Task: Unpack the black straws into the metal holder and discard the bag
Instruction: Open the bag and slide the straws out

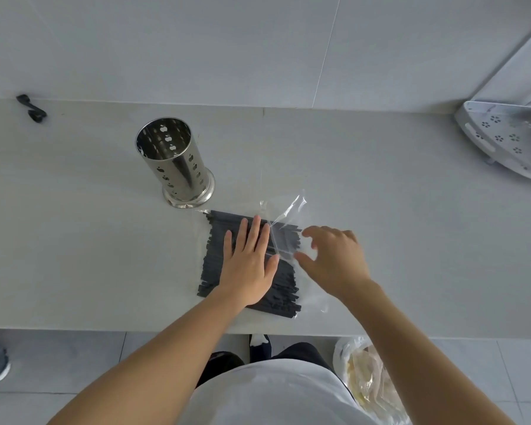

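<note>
Your left hand (249, 265) lies flat, fingers straight and together, pressing down on the black straws (282, 297), and it covers the middle of the pile, so only the straw ends on either side of it show. The straws lie side by side on the counter (74, 240), still inside the clear bag (284, 216). The bag is hard to trace: its film shows only as glints beyond your fingertips and a faint edge under your right wrist.

Your right hand (334, 259) sits just right of your left, thumb and fingers spread and curved over the bag's open end. Whether any fingertip pinches the film or even touches it, you cannot tell.

The metal holder (174, 162) stands upright beyond your left hand and to its left, near the pile's far corner but apart from it. You see holes in its wall; its inside is mostly reflection.

A small black scrap (33, 108) lies far off to the left by the wall; what it is you cannot make out. A white perforated tray (472, 124) sits far right of your right hand, cut off by the edge. Below your right forearm, on the floor, is a crumpled plastic bag (368, 381), partly hidden by your shirt (273, 394).
</note>
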